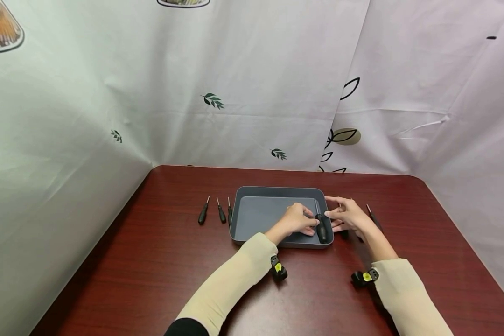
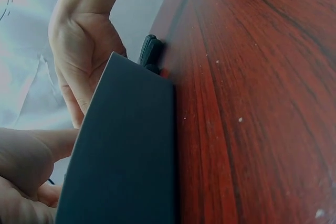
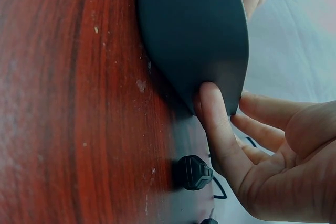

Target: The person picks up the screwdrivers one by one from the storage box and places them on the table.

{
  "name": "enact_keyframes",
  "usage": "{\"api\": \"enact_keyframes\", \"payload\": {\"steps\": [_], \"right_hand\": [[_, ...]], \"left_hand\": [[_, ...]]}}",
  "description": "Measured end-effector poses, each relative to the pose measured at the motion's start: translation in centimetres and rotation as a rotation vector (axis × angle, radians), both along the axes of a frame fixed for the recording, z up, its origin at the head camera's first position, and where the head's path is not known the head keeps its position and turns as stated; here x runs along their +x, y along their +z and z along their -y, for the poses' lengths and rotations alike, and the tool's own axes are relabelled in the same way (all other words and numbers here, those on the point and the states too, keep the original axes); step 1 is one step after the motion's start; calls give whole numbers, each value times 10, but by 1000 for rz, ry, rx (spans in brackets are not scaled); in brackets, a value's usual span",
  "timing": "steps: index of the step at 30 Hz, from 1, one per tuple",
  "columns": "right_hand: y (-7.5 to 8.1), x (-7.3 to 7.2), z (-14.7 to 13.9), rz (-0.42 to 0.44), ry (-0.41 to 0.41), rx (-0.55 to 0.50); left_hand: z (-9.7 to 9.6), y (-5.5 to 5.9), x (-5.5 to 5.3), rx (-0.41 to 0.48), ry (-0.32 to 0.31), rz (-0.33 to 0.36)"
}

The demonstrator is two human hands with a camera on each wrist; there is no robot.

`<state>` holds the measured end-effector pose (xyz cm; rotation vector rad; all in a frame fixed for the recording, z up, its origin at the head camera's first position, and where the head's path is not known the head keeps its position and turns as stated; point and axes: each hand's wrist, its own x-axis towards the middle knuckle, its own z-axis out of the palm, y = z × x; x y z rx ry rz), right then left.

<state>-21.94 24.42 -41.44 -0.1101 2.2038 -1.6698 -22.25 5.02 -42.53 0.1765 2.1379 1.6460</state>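
Note:
A grey rectangular tray [image 1: 260, 217] stands on the table. Along its right end lies a screwdriver [image 1: 321, 231], its black handle toward me and its shaft pointing away. My left hand [image 1: 295, 219] reaches inside the tray, and one fingertip touches the left side of the handle; the other fingers lie apart from it. In the left wrist view the tray wall [image 2: 126, 145] hides most of those fingers. My right hand [image 1: 349, 217] pinches the tray's right wall, thumb at the rim. A right-hand finger [image 3: 212, 108] presses the outer wall in the right wrist view.
Left of the tray lie several smaller screwdrivers [image 1: 203, 214] with black handles. Another dark screwdriver [image 1: 374, 217] lies beyond my right hand, and a black handle [image 3: 194, 172] shows close to it. White patterned cloth [image 1: 252, 93] hangs behind the reddish-brown table [image 1: 151, 280].

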Motion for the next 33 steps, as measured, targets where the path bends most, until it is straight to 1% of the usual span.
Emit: {"api": "enact_keyframes", "payload": {"steps": [7, 14, 24, 33], "right_hand": [[-1, 0, 0, -4, 1, 1], [-2, -1, -2, -1, -1, 7], [-2, -1, -1, -2, 2, -2], [-1, 0, 0, -2, 1, -1]], "left_hand": [[-5, -2, 0, -13, 10, -2], [-9, -1, 1, -19, 31, 9], [-12, -5, -1, -42, 47, -17], [-13, -6, -1, -58, 46, -47]]}}
